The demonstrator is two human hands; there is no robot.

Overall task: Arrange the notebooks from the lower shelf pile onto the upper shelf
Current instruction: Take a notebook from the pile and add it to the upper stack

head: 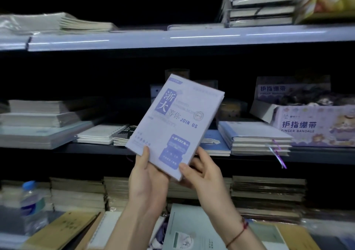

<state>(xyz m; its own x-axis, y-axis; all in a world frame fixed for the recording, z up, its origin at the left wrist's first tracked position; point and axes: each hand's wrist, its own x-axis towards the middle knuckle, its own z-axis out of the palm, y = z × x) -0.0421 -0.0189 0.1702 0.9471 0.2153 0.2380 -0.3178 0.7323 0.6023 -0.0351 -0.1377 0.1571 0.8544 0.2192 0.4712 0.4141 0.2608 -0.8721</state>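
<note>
Head view: both hands, left hand (pixel 147 175) and right hand (pixel 201 173), pinch the near edge of a tilted pale notebook (pixel 174 123) held below the upper shelf (pixel 172 38); probably light, stiff and glossy, it is best gripped by its edges.

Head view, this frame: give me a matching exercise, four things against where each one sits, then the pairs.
Things:
1. pale lilac notebook printed JOIN US
2. clear plastic water bottle with blue cap
3. pink FINGER BANDAGE cardboard box
4. stack of dark plastic-wrapped notebooks

Places:
A. top shelf, right
B. bottom left, in front of stacked books
C. gripped by left hand and right hand
D. middle shelf, far right

Pairs: 1-C, 2-B, 3-D, 4-A
</note>
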